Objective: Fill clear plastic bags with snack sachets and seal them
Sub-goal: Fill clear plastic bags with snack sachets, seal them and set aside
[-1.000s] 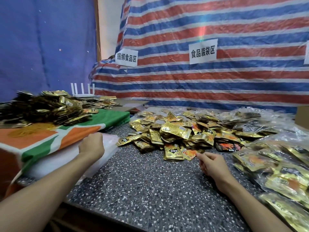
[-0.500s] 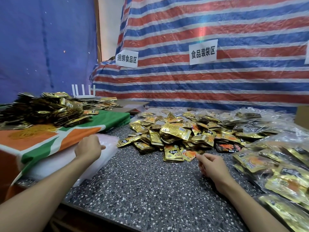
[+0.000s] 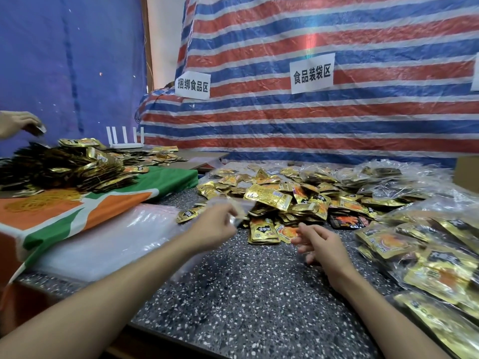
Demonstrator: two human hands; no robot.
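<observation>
Your left hand [image 3: 212, 226] has come off the bag stack [image 3: 108, 237], fingers now pinching one clear bag [image 3: 237, 207] (blurred). Your right hand [image 3: 321, 246] has loosened, empty; sachets [image 3: 267, 196] lie just beyond its fingertips. Filling can start.

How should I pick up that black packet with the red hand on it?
Probably pinch the near edge of the black packet, coming from your side: it lies flat, and gold sachets cover its far edge.
</observation>
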